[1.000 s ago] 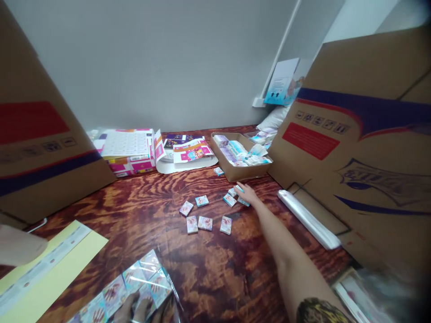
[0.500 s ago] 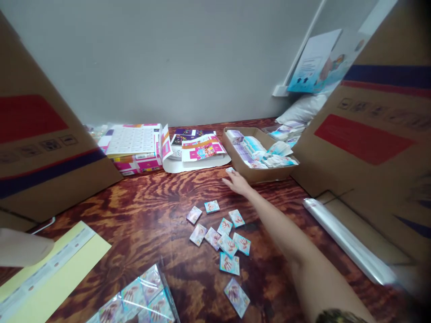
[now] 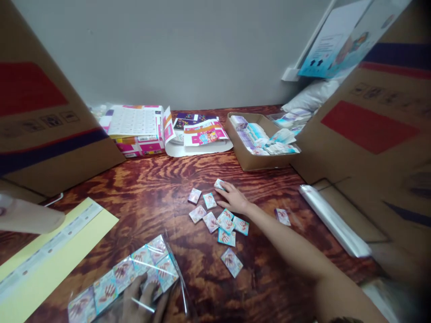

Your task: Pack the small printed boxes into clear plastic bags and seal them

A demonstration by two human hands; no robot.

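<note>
My right hand (image 3: 233,198) lies flat on the wooden table (image 3: 141,179) with its fingers apart, the index fingertip against a small foil-wrapped packet (image 3: 219,184). Several more packets with a red hand print (image 3: 225,220) lie scattered around and below it, some overlapping. Another packet (image 3: 282,216) sits alone to the right of my forearm. At the bottom, my left hand (image 3: 143,298) grips a clear plastic bag (image 3: 126,273) that holds a row of the same packets. Part of that hand is hidden behind the bag.
A cardboard tray (image 3: 259,161) of packets stands at the back, beside stacks of pink printed sheets (image 3: 134,128). Large brown cardboard panels (image 3: 370,134) lean on both sides. A clear plastic roll (image 3: 332,220) lies right, and a yellow card (image 3: 67,237) lies left.
My right hand has come back from the tray's corner down onto the packets, which now sit closer together. One packet lies right of my forearm. My left hand and bag show more fully.
</note>
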